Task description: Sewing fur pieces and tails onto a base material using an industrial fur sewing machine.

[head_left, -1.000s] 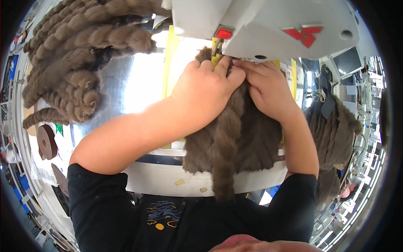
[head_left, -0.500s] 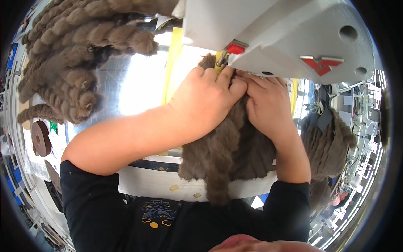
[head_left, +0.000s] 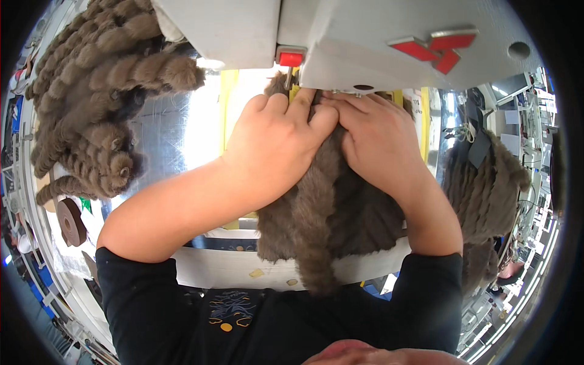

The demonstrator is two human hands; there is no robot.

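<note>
A brown fur piece [head_left: 365, 213] lies under the pale grey sewing machine [head_left: 359, 42], its near end hanging over the table's front edge. Along it runs a fluffier fur strip [head_left: 315, 213]. My left hand [head_left: 274, 137] grips the fur just left of the seam line, thumb and fingers closed, fingertips close by the metal needle bar [head_left: 290, 78]. Right beside it, my right hand [head_left: 380, 134] pinches the fur under the machine head. The machine hides some of its fingertips. Where the needle meets the fur cannot be made out.
Ribbed brown fur strips [head_left: 103, 91] are heaped at the left. A brown tape roll [head_left: 72, 222] stands near the left edge. Yellow tape strips [head_left: 228, 103] mark the shiny table [head_left: 164, 140]. More fur [head_left: 486, 188] hangs at the right, beside dark straps [head_left: 477, 134].
The view has shifted, so the machine appears farther left and higher. Both hands keep their hold on the fur near the needle; the fur has hardly moved relative to them.
</note>
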